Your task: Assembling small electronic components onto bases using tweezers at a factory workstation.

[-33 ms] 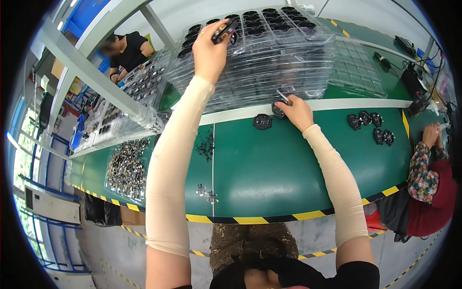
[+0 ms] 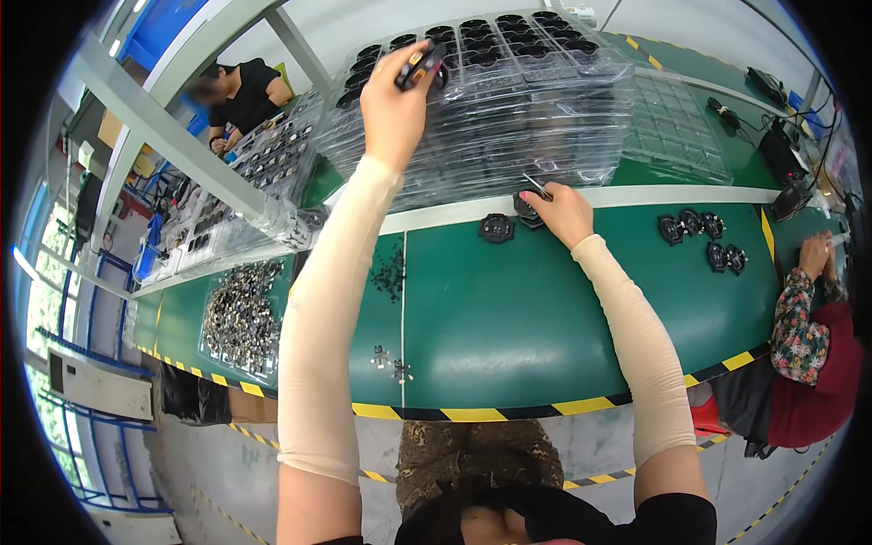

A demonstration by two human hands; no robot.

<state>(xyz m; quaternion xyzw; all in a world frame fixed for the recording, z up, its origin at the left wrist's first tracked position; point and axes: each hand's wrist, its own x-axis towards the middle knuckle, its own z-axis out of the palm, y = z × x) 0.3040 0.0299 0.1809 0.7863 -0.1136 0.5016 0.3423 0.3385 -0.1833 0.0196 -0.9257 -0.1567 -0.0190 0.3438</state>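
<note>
My left hand [image 2: 394,107] is raised over the front left of a tall stack of clear plastic trays [image 2: 536,118]. Its fingers are closed round a black watch-case-like housing [image 2: 421,67] with small gold-coloured parts on its side. Low at the stack's front, my right hand [image 2: 565,214] pinches thin metal tweezers [image 2: 538,187], their tips pointing away from me. Under those fingers lies a second round black housing [image 2: 527,209], partly covered by the hand. Just left of it, a similar housing [image 2: 496,228] rests on the green table [image 2: 509,318].
Several black housings [image 2: 699,227] lie at the right. A clear tray heaped with small metal parts [image 2: 241,318] sits at the left, near scattered black bits [image 2: 391,272]. A grey metal post [image 2: 195,154] slants at the left. One co-worker [image 2: 245,100] sits far left, another [image 2: 804,336] at the right.
My left hand has shifted slightly to the left, and the housing in it has turned a little. My right hand has barely moved.
</note>
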